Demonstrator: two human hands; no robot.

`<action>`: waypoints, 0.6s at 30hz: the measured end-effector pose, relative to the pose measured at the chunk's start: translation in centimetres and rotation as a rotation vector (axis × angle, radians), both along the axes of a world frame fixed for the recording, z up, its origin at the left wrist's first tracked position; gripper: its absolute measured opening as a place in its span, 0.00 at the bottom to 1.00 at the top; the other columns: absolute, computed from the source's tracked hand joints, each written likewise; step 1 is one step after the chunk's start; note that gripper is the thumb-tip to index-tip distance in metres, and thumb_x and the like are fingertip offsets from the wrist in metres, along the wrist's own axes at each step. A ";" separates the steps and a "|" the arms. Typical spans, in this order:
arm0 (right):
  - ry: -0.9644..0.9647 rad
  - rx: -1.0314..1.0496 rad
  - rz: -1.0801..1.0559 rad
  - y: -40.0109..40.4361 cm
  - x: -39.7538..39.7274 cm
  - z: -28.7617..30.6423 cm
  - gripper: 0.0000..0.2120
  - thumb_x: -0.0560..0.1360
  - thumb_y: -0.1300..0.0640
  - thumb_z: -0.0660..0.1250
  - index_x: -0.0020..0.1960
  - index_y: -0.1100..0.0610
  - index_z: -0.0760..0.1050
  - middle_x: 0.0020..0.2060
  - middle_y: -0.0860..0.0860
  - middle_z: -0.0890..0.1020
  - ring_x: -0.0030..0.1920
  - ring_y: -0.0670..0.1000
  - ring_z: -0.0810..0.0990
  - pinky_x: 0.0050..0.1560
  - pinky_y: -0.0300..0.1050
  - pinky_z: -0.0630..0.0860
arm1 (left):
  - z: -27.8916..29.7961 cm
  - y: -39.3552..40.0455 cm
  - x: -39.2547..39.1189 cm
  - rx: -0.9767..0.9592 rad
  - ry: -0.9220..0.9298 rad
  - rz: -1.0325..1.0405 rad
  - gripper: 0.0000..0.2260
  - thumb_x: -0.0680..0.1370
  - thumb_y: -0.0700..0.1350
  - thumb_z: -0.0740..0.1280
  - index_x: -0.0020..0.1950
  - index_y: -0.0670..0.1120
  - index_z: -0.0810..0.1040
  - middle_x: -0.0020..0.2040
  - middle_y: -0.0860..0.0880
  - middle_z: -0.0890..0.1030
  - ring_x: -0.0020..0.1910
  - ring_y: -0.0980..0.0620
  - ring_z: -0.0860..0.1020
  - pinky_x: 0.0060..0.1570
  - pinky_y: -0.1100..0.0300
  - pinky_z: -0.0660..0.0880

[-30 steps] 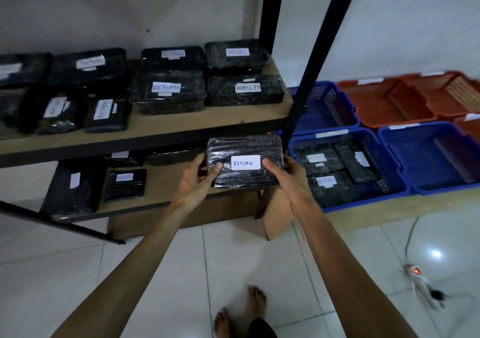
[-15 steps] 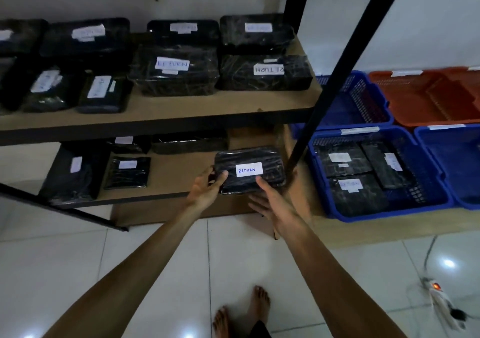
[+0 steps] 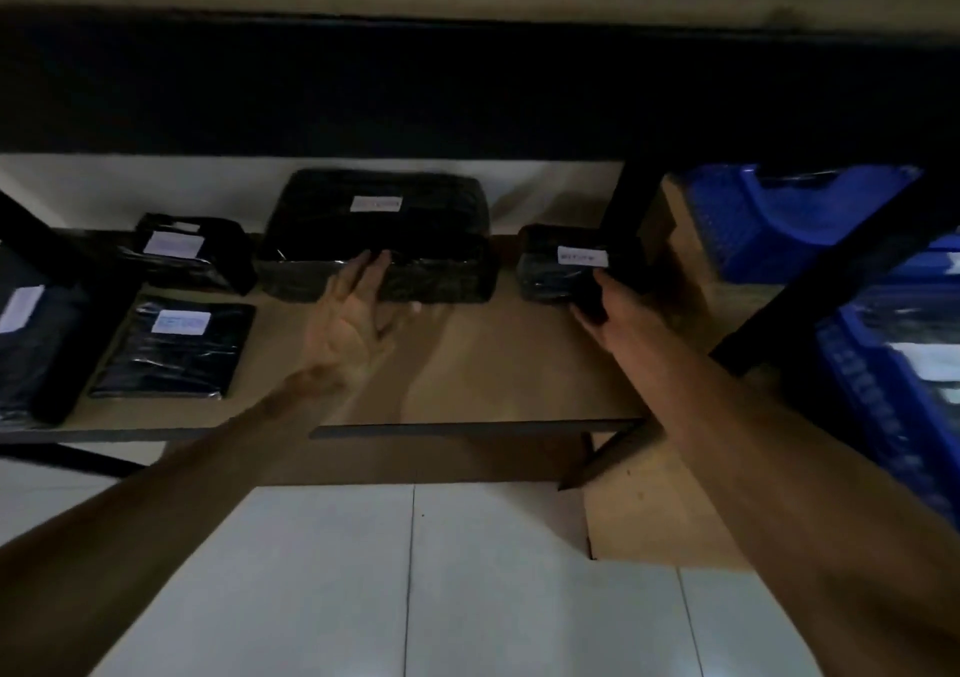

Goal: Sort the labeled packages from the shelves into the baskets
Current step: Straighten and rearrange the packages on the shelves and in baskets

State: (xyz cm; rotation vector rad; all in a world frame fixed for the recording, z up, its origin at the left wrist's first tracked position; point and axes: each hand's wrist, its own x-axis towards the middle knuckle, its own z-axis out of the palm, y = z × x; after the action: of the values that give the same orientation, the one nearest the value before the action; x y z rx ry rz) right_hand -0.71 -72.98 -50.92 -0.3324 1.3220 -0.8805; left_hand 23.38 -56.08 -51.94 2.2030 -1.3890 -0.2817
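A small black wrapped package (image 3: 550,271) with a white label sits at the right end of the lower wooden shelf (image 3: 493,364). My right hand (image 3: 605,302) grips its near right corner. A large black wrapped package (image 3: 379,229), also labelled, lies at the middle back of the same shelf. My left hand (image 3: 353,312) reaches in with straight fingers, and the fingertips touch that package's front face. The view is dark and blurred, so the labels cannot be read.
Three more labelled black packages lie to the left: a flat one (image 3: 176,349), one behind it (image 3: 192,250) and one at the edge (image 3: 31,333). The upper shelf's dark edge (image 3: 467,89) hangs overhead. A slanted black post (image 3: 831,281) and blue baskets (image 3: 779,224) (image 3: 893,390) stand right.
The view dropped and closed in on the lower shelf. My left hand let go of the small package and reached to the large one; my right hand now holds the small package alone.
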 end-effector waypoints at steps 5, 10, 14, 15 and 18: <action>0.072 0.008 0.008 -2.5 1.2 -0.8 0.27 0.77 0.57 0.71 0.73 0.54 0.66 0.66 0.59 0.74 0.62 0.60 0.77 0.56 0.56 0.80 | -0.7 -0.3 1.6 -0.115 -0.031 0.179 0.32 0.77 0.61 0.66 0.77 0.48 0.64 0.76 0.43 0.65 0.74 0.42 0.63 0.71 0.43 0.66; 0.446 0.001 -0.093 -2.3 2.2 -0.8 0.46 0.70 0.36 0.72 0.79 0.52 0.54 0.72 0.54 0.67 0.68 0.57 0.71 0.64 0.51 0.72 | 0.2 -0.5 3.8 -0.130 -0.036 0.260 0.32 0.78 0.63 0.64 0.76 0.47 0.64 0.75 0.43 0.65 0.73 0.43 0.63 0.72 0.45 0.63; 0.880 -0.584 0.136 0.0 5.6 0.9 0.25 0.78 0.44 0.67 0.68 0.58 0.68 0.60 0.54 0.77 0.60 0.53 0.77 0.52 0.38 0.67 | 0.6 -3.0 7.0 -0.104 -0.034 0.376 0.31 0.78 0.62 0.65 0.74 0.44 0.66 0.73 0.39 0.66 0.71 0.36 0.65 0.70 0.40 0.63; 0.941 -0.671 0.318 0.3 7.3 1.0 0.22 0.79 0.44 0.65 0.65 0.58 0.71 0.59 0.55 0.78 0.59 0.55 0.77 0.51 0.39 0.68 | 0.6 -3.6 7.8 -0.080 -0.020 0.417 0.33 0.77 0.63 0.65 0.75 0.43 0.64 0.74 0.38 0.64 0.72 0.35 0.63 0.71 0.40 0.61; 1.080 -0.659 0.777 0.4 11.5 0.9 0.29 0.78 0.35 0.58 0.65 0.58 0.73 0.65 0.59 0.72 0.65 0.59 0.71 0.61 0.51 0.70 | 0.6 -4.5 9.5 0.009 0.082 0.528 0.40 0.76 0.65 0.65 0.78 0.43 0.57 0.77 0.37 0.61 0.75 0.36 0.60 0.73 0.42 0.58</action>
State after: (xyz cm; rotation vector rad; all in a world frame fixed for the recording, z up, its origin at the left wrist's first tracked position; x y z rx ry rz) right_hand 10.78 -72.58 -49.98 -1.8969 1.5924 -0.3981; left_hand 32.89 -60.55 -51.31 2.4352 -0.7226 -0.1821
